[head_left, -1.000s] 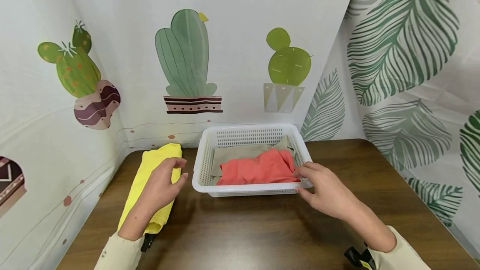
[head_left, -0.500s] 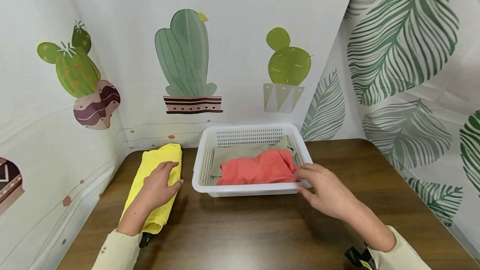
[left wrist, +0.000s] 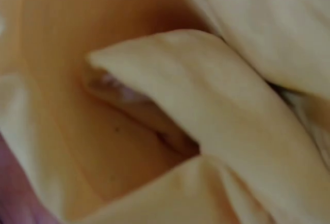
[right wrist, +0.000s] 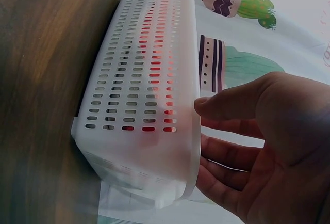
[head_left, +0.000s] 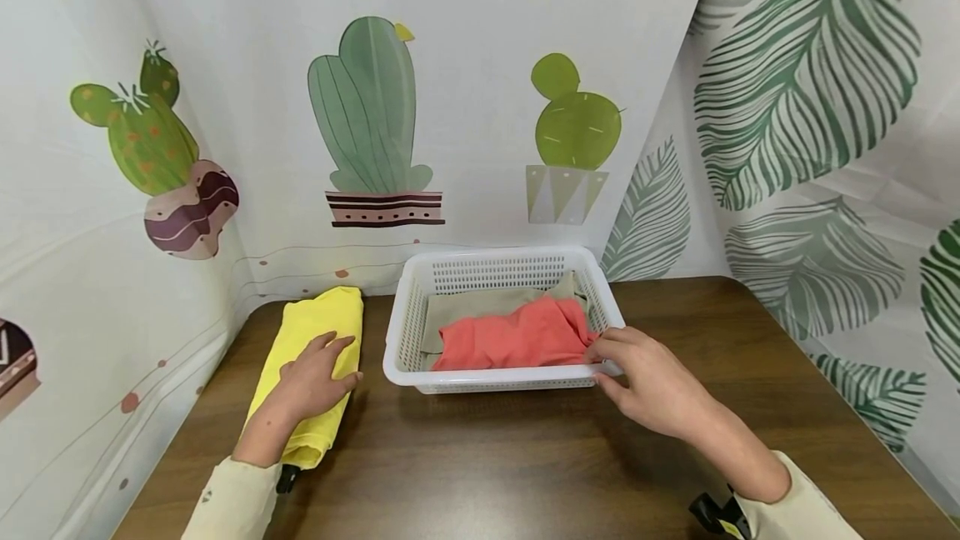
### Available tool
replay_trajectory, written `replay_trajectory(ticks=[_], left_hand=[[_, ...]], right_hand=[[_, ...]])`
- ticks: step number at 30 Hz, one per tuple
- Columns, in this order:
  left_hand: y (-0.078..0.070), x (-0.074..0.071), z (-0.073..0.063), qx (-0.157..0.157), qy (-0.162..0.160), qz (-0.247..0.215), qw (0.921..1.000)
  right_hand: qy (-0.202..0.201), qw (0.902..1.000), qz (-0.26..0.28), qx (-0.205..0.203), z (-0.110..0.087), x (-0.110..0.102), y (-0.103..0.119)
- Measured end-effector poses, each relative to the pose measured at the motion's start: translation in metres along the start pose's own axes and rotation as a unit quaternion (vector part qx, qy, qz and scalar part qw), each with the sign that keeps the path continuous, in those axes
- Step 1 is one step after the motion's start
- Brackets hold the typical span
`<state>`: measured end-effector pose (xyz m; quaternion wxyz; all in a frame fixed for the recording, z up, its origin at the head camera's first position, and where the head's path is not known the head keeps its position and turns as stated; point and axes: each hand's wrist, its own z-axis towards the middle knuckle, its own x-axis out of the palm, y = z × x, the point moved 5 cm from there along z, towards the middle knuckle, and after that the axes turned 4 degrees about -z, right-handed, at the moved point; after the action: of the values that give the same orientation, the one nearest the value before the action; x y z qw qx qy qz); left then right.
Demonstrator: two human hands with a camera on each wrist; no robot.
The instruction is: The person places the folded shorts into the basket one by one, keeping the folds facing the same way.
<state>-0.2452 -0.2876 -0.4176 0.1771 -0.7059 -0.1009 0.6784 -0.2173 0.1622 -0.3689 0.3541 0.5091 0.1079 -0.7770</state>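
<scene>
In the head view, my right hand [head_left: 654, 380] is at the near right corner of a white plastic basket [head_left: 510, 376]. The right wrist view shows the thumb against the outside of the basket's rim [right wrist: 194, 87] and the fingers behind it, pinching the rim. Inside the basket lies a folded coral-red cloth [head_left: 510, 338] over a grey-beige one [head_left: 480, 303]. On the left, my left hand [head_left: 311, 382] lies over a folded yellow cloth [head_left: 318, 319], fingers spread and loosely bent. Whether it presses the cloth is unclear. Blurred pale sleeve fabric [left wrist: 206, 90] fills the left wrist view.
A brown wooden table [head_left: 487, 457] carries everything, with the basket near its back edge. Behind it hangs a white curtain [head_left: 480, 107] printed with cacti and leaves. Black wrist straps [head_left: 720, 515] show at the sleeves.
My left hand has moved slightly left and down over the yellow cloth, its fingers spreading. The right thumb has come in closer against the basket's rim. The basket and cloths stay put.
</scene>
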Motion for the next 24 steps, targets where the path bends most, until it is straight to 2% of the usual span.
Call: replay_trajectory(ticks=[8, 16, 20, 24], left_hand=[[0.01, -0.002, -0.002, -0.023, 0.008, 0.018, 0.9995], [0.016, -0.007, -0.004, -0.054, 0.035, 0.041, 0.9971], [0.016, -0.006, -0.005, -0.05, 0.045, 0.039, 0.997], [0.015, -0.006, -0.005, -0.025, 0.051, 0.036, 0.9977]], right_hand=[[-0.001, 1.0, -0.006, 0.001, 0.0, 0.001, 0.0], [0.013, 0.9999, -0.003, 0.009, 0.0, 0.002, -0.001], [0.019, 0.9997, -0.003, 0.013, 0.0, 0.003, -0.001], [0.023, 0.9996, -0.006, 0.018, 0.0, 0.003, -0.001]])
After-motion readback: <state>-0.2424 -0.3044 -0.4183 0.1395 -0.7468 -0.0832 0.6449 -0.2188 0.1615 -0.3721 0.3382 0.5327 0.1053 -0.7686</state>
